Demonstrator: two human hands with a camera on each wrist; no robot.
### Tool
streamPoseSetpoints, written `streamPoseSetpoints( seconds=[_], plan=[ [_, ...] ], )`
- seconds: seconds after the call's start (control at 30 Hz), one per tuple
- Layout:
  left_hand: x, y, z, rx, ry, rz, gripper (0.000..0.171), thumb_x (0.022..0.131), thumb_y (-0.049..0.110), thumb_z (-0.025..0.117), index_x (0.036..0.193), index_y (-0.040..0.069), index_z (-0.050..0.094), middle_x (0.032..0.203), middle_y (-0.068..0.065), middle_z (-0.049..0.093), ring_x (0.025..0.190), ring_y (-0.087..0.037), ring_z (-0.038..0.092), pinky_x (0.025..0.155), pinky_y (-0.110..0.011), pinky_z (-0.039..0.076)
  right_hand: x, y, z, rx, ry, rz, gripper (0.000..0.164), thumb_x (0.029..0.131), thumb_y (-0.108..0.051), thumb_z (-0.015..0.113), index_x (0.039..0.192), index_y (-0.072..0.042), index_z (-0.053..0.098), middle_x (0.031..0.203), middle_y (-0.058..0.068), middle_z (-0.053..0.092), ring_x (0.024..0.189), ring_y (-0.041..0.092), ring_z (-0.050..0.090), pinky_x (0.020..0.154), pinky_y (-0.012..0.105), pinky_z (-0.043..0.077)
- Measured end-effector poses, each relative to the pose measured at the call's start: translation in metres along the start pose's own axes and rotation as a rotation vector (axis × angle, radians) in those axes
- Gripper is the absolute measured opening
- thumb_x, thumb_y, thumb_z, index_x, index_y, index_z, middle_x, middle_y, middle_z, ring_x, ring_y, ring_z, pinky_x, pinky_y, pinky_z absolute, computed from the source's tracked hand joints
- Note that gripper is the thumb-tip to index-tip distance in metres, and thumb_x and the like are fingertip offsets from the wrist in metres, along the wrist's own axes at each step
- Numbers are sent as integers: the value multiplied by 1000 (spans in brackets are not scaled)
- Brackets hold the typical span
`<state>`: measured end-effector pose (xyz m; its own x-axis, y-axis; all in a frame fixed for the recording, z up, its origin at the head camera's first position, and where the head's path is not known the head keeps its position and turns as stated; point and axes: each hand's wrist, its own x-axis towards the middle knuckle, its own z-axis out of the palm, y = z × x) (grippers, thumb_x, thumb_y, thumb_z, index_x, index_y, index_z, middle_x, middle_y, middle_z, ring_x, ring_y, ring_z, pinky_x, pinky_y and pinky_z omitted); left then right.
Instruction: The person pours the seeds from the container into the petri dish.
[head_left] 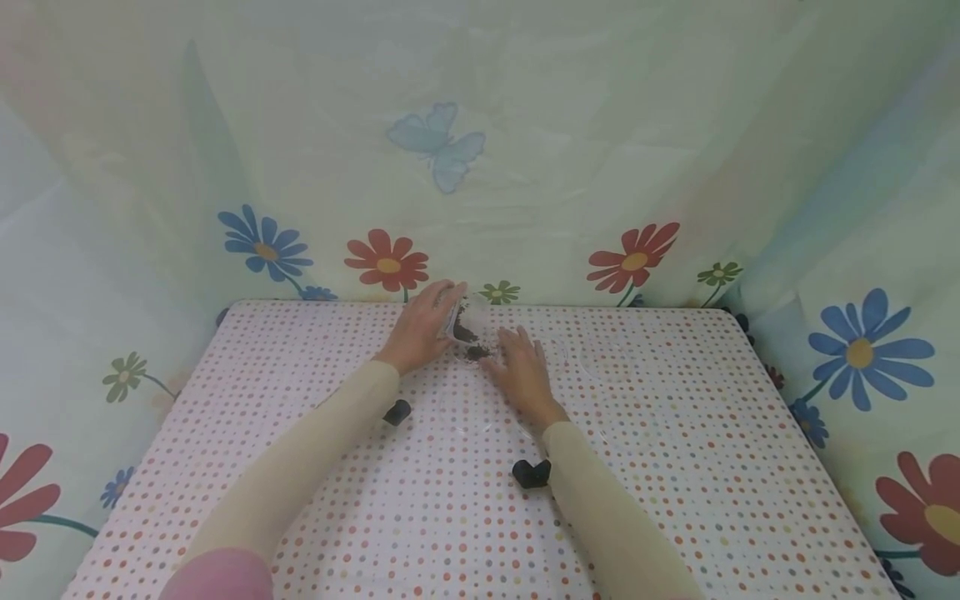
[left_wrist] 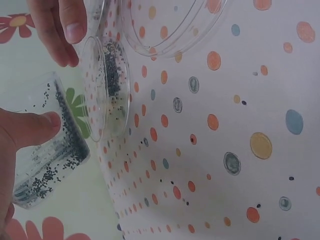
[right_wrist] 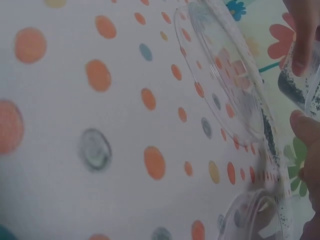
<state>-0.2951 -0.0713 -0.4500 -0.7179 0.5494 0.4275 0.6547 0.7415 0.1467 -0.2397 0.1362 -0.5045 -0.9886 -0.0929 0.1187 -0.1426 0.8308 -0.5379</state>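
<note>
My left hand (head_left: pixel 425 327) grips a clear plastic cup (left_wrist: pixel 47 167) with small dark granules in it, the thumb pressed along its side. The cup is tipped over toward a clear shallow round dish (head_left: pixel 471 360). A patch of dark granules (left_wrist: pixel 114 70) lies in that dish, and more cling to the cup's wall. To the right of the dish, my right hand (head_left: pixel 522 375) hovers close by with loosely extended fingers and nothing in its grasp. In the left wrist view, its fingers (left_wrist: pixel 74 31) hang above the dish's rim.
More clear round dishes (left_wrist: pixel 150 52) stand on the dotted tablecloth (head_left: pixel 450 533), including one (head_left: pixel 603 360) on the right and one (right_wrist: pixel 257 196) low in the right wrist view. A few stray dark granules (left_wrist: pixel 244 103) dot the cloth. A flowered curtain (head_left: pixel 525 192) rises behind the table's far edge.
</note>
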Motion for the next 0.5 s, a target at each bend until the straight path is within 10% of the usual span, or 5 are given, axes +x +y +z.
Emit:
streamPoseSetpoints(
  seconds=[0.5],
  plan=[
    [2, 5, 0, 6, -1, 14, 100, 72, 18, 85, 152, 17, 25, 148, -10, 37, 136, -26, 40, 111, -44, 39, -5, 9, -15, -3, 37, 20, 69, 93, -47, 58, 147, -11, 38, 154, 11, 37, 150, 31, 17, 121, 57, 7]
  ],
)
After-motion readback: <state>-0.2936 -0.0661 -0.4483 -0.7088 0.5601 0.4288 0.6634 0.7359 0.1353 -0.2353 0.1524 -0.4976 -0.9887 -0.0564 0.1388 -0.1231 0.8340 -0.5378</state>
